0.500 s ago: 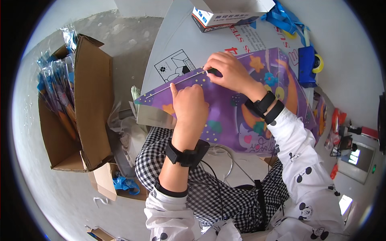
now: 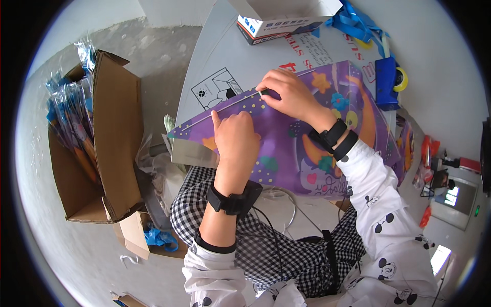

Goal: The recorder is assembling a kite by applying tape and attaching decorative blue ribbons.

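Left hand [image 2: 235, 138] presses flat, fingers together, on the purple patterned gift bag [image 2: 307, 153]; right hand [image 2: 286, 94] pinches its far edge

Bright, even daylight; soft shadow just under the left hand [image 2: 232, 138] fingers. Focus sharp around both hands, slight softness outward. Strong fisheye bending, black vignette at rim.
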Tool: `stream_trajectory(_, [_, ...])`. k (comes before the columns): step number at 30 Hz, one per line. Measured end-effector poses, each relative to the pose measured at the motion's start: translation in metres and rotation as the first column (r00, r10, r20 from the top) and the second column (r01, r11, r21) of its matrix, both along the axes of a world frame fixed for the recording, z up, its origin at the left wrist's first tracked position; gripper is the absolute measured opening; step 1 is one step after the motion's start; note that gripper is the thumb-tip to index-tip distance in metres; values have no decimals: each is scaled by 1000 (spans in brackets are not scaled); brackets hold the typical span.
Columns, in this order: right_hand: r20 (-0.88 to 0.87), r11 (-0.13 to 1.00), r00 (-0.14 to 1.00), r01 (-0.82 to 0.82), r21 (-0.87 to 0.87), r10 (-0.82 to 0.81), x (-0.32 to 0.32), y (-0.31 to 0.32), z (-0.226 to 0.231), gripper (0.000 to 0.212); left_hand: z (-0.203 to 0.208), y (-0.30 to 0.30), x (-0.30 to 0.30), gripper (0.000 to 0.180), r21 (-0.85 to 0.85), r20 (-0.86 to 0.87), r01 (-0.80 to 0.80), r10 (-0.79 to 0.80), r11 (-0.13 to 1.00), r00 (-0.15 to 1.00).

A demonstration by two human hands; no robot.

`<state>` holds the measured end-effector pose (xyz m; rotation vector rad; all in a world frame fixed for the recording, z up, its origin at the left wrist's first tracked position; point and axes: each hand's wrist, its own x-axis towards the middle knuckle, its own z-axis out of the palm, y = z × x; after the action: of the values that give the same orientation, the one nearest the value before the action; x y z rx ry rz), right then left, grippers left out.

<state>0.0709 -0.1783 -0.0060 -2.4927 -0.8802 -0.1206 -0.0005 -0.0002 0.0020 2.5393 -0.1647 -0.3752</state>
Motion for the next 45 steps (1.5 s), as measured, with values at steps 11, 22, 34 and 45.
stream_trajectory(11, [-26, 1000, 999, 26, -3, -26, -4, 0, 2, 11, -2, 0, -3, 23, -17, 30, -20, 20, 1000, 999])
stream_trajectory(22, [-33, 1000, 999, 23, -8, -23, -7, -2, 4, 19, 2, 0, -3, 23, -41, 34, -6, 7, 999, 999])
stream_trajectory(34, [-1, 991, 994, 112, -74, -113, -12, -14, 5, 16, 3, 1, -3, 22, -35, 50, 8, -6, 999, 999])
stream_trajectory(45, [40, 992, 992, 120, -33, -119, -12, -17, -1, 13, 0, 1, -3, 23, -33, 37, 8, -7, 999, 999])
